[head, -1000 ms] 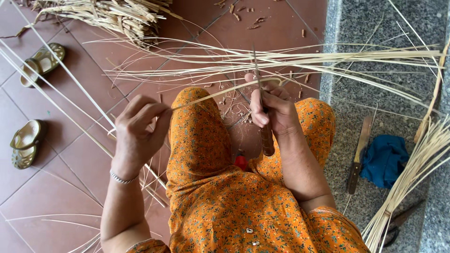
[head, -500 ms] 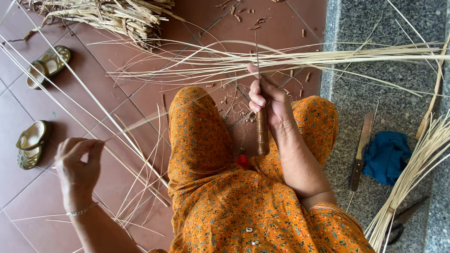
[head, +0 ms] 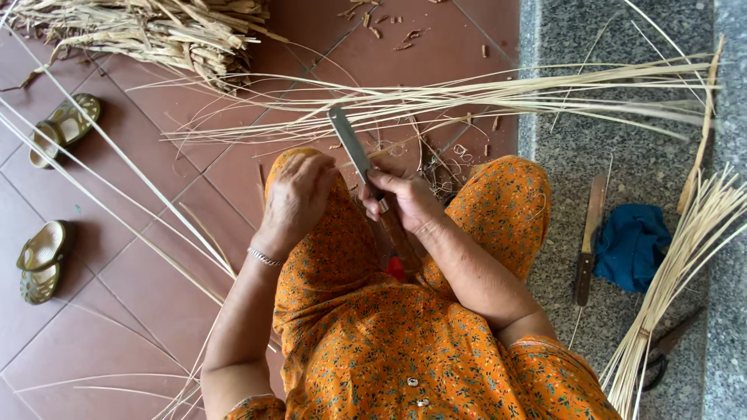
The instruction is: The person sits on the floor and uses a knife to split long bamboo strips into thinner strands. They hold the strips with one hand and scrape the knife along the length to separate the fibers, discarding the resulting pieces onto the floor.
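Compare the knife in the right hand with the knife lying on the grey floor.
The held knife is gripped in the right hand, blade tilted up-left over the lap; the spare knife lies untouched beside a blue cloth. Both have long narrow blades and dark wooden handles.

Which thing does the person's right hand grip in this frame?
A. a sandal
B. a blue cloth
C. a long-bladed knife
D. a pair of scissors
C: the right hand is closed round the wooden handle of a long-bladed knife, whose blade points up and away over the lap.
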